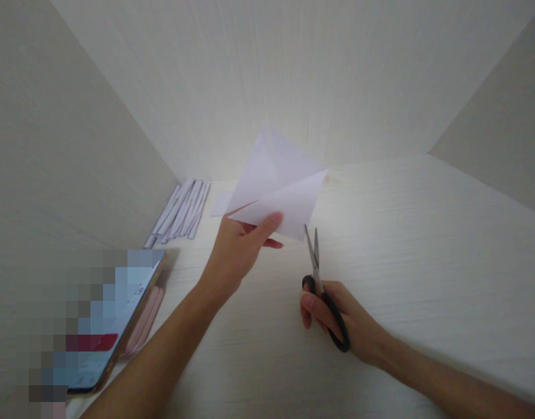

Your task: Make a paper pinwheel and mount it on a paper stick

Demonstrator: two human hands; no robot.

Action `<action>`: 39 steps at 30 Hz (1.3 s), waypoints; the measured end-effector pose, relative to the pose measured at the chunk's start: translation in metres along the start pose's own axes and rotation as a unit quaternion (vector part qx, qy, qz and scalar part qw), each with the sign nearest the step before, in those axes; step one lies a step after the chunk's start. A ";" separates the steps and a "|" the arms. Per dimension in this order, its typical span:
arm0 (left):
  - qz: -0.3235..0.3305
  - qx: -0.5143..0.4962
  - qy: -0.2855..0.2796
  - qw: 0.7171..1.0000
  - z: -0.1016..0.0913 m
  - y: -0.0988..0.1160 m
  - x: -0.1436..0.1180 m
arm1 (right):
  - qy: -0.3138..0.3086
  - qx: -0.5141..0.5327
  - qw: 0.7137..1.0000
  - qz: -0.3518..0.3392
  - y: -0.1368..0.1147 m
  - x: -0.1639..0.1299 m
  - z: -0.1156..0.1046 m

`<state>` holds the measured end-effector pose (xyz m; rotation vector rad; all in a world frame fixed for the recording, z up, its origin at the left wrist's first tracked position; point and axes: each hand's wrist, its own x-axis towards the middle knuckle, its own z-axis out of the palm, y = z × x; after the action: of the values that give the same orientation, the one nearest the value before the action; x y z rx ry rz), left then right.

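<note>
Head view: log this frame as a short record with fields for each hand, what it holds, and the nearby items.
left hand: pinches folded white paper, raised above the table
right hand: grips black-handled scissors, blades nearly shut, tips at the paper's lower edge
paper strips: bundle lying by the left wall
phone: lower left, screen lit, propped against the wall

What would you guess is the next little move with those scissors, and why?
Probably closing the scissors on the folded paper. The left hand holds the paper up off the table, and the right hand has the slightly parted blades right at its lower corner.
</note>
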<state>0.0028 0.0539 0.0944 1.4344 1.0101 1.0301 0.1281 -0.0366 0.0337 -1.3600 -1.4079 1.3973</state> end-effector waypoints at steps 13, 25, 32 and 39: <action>-0.044 -0.015 0.004 0.999 0.002 0.000 -0.001 | -0.004 0.010 1.000 0.008 0.000 -0.001 -0.002; -0.059 -0.032 -0.015 0.998 0.004 -0.003 -0.002 | -0.006 -0.003 1.000 0.012 -0.003 0.000 -0.001; -0.054 -0.043 -0.016 0.997 0.004 -0.002 -0.002 | -0.005 -0.012 1.000 0.004 -0.002 0.000 -0.001; -0.049 -0.037 -0.017 0.998 0.005 -0.001 -0.003 | -0.002 -0.018 1.000 0.008 -0.003 -0.001 0.000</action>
<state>0.0065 0.0496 0.0926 1.3249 0.9977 0.9604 0.1279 -0.0366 0.0371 -1.3947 -1.4339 1.3923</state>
